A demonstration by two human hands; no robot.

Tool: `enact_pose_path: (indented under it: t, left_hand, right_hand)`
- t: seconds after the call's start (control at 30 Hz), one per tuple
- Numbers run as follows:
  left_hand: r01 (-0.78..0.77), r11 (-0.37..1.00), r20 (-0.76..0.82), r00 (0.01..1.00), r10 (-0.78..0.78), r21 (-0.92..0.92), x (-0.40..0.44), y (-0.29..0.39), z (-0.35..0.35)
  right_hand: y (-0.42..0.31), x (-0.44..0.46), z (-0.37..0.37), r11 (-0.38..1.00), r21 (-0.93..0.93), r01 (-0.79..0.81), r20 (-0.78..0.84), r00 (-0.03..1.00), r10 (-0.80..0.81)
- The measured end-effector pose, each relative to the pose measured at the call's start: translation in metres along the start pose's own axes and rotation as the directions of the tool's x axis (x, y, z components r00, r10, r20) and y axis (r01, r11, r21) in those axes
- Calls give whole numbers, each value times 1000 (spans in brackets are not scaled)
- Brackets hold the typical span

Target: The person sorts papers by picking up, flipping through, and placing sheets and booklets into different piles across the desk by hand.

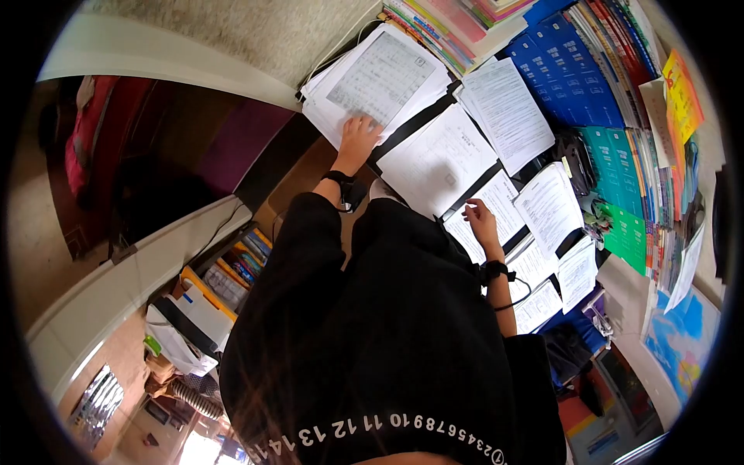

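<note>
My left hand lies on the lower edge of a thick stack of papers, fingers apart. On top of that stack is a greyish sheet with handwriting-like lines. My right hand hovers over or rests on a printed sheet; contact is unclear. Its fingers are loosely bent and apart, with nothing visible in them. Between the hands sits a pile of white sheets with faint print and a shadow. Both wrists wear black bands.
More printed sheets lie in rows toward the right, including another pile. Behind them stand blue binders, teal binders and a green one. Books line the back. Below left, a shelf holds books.
</note>
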State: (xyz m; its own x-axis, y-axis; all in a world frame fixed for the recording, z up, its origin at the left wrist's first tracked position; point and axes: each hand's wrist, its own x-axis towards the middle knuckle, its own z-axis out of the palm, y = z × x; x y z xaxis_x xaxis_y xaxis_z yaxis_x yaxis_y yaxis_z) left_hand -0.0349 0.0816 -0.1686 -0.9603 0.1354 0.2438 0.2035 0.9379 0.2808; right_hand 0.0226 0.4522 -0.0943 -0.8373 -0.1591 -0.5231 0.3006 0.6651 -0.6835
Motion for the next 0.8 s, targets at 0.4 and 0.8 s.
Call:
enact_pose_path:
  t: [0.4, 0.8]
  left_hand:
    - [194, 981, 245, 951, -190, 9, 67, 0, -3]
    - [279, 932, 221, 948, -229, -231, 44, 12, -20]
  right_hand:
    - [-17, -3, 0, 992, -124, 4, -6, 1000, -5]
    - [-46, 32, 17, 972, 233, 24, 116, 992, -53]
